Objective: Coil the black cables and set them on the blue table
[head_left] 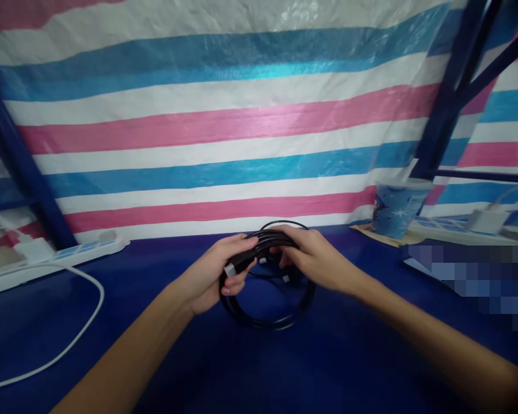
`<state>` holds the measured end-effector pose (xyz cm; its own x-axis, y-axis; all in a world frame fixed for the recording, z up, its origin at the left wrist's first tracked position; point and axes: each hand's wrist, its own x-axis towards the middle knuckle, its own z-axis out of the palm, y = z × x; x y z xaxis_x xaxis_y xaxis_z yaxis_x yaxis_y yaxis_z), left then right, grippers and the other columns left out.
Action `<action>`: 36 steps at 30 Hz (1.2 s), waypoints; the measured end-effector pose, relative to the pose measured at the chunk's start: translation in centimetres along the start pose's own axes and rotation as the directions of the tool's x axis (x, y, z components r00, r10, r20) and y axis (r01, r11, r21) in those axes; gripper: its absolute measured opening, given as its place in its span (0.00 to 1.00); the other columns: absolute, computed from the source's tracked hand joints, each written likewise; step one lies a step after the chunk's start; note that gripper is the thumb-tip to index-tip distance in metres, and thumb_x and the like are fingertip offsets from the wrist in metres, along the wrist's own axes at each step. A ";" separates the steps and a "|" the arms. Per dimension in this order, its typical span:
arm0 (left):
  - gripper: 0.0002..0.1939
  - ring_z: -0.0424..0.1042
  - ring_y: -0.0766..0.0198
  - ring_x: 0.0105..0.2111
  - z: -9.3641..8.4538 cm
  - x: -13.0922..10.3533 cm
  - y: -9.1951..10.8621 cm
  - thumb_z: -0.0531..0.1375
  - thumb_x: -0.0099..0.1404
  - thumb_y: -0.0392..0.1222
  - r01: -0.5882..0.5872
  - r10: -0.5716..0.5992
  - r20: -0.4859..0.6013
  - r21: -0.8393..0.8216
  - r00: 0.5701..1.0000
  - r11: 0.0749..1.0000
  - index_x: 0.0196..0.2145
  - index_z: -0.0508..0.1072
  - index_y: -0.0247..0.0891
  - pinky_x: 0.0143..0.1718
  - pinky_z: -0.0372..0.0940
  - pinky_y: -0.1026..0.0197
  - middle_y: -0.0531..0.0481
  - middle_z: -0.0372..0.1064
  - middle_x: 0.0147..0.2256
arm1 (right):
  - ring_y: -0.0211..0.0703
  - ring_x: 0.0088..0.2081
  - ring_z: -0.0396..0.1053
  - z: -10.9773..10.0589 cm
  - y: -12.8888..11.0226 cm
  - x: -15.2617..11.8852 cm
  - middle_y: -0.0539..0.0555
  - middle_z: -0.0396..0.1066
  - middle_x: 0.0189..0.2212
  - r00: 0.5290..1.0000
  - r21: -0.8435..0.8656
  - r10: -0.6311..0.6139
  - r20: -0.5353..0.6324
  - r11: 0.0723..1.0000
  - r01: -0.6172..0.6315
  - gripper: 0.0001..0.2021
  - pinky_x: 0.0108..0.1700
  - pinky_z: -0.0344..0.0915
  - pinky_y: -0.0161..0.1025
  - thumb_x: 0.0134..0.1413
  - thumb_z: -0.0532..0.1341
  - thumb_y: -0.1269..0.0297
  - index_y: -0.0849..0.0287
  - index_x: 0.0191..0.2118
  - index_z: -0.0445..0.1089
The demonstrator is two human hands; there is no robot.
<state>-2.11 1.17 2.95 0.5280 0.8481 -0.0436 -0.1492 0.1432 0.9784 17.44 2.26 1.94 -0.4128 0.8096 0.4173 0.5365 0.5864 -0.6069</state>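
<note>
A black cable (271,325) is wound into a round coil and held up over the blue table. My left hand (213,273) grips the coil's upper left side, with a black plug (240,263) that has a silver metal end lying against the fingers. My right hand (313,253) is closed around the top right of the coil, its fingertips partly hidden behind the cable. Beyond the hands, a thin black loop (285,221) of cable rises above the coil. Another small connector (286,278) shows inside the ring, below the right fingers.
The blue table (155,351) meets a striped plastic sheet (242,115) at the back. On the left are a white power strip (99,246) and a white cord (101,293). A blue paper cup (399,210) and another power strip (444,227) stand at right, near a blurred-out patch.
</note>
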 end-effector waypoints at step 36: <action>0.20 0.72 0.60 0.23 -3.7 -0.2 1.7 0.47 0.66 0.51 0.222 0.337 -0.432 0.829 0.836 0.513 0.31 0.72 0.33 0.25 0.61 0.62 0.43 0.75 0.26 | 0.35 0.23 0.67 3.9 -4.4 -1.9 0.44 0.60 0.15 0.947 0.830 -0.013 0.319 0.487 -0.273 0.09 0.34 0.63 0.36 0.62 0.54 0.61 0.62 0.38 0.66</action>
<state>-5.51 3.13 3.85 0.0302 0.9780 0.2063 0.7339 -0.1618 0.6597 13.00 -2.01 1.21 -0.6333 0.7509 0.1872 -0.2365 0.0425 -0.9707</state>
